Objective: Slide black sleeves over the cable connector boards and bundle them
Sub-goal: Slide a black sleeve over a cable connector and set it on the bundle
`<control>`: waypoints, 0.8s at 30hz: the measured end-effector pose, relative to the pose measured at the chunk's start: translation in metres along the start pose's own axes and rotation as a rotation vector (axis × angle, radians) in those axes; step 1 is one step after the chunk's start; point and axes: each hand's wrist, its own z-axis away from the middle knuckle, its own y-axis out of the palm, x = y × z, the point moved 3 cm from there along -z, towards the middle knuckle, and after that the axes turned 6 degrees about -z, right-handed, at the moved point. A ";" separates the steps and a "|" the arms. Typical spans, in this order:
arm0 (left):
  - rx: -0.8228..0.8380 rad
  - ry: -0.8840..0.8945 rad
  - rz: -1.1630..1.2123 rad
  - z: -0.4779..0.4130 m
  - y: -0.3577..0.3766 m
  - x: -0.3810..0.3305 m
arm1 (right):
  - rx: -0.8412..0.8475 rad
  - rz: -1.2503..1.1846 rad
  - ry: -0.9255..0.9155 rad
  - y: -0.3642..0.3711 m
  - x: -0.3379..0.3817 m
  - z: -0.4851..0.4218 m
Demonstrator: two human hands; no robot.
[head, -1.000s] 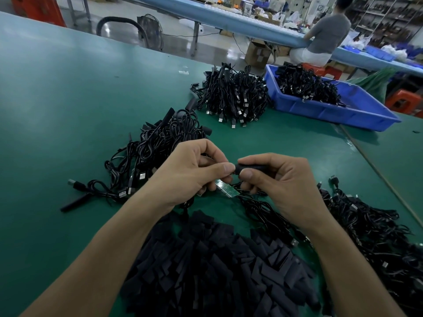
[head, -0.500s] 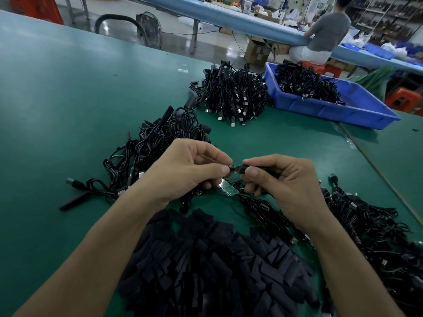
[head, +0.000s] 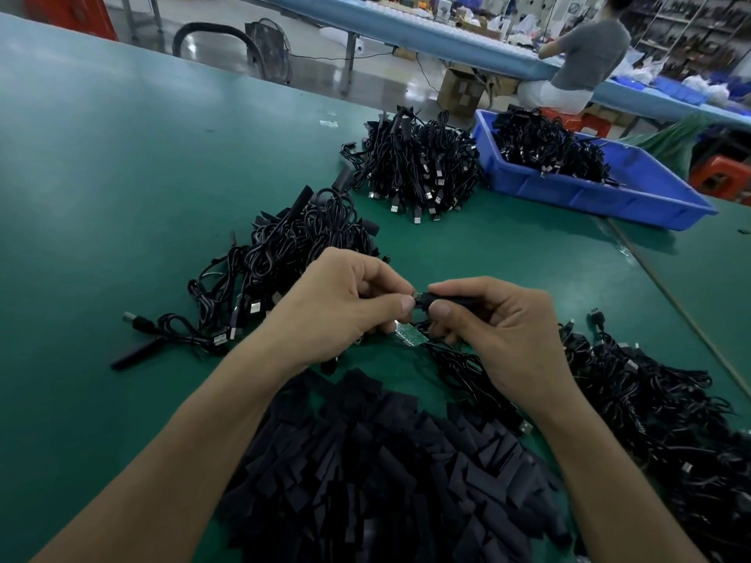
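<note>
Fingers (head: 390, 304) of both hands curled and closed, none spread. Left hand (head: 337, 306): thumb and forefinger pressed together on a small cable end (head: 415, 296). Right hand (head: 500, 331): thumb and forefinger clamped round a black sleeve (head: 433, 297), its open mouth touching that cable end, raised above the table (head: 122, 197) in the middle of the view. Just under the fingertips, a green connector board (head: 410, 332), bare, pointing down to the right. Not possible to tell if held by the lower left fingers or only lying on the cables.

Nearest, between the two forearms: a big heap of loose sleeves (head: 386, 473), flat and black, lying in all directions on the green table. To the right of it, beside the right wrist, a tangle of loose cables (head: 658, 408), some with silver plugs. Beyond the left hand, a second cable pile (head: 292, 245), partly hidden by the knuckles, with one black stick-like piece (head: 134, 353) lying at its left edge.

Farther back, a mound of bundled cables (head: 418, 164), plugs hanging outward. Just beside it to the right, a blue bin (head: 589, 197) with more cables (head: 544, 148) inside. Behind the table edge, a cardboard box (head: 461, 89) on the floor, an orange stool (head: 719, 176), and a seated person (head: 585, 54) with the back turned at a long blue bench (head: 406, 26).
</note>
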 end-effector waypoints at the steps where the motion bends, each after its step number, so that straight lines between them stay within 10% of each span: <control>1: -0.002 0.001 0.006 0.000 0.000 0.000 | -0.009 -0.009 0.000 0.000 0.000 0.000; 24: -0.005 0.086 -0.048 -0.003 0.007 0.004 | -0.027 -0.006 0.020 -0.003 0.001 0.001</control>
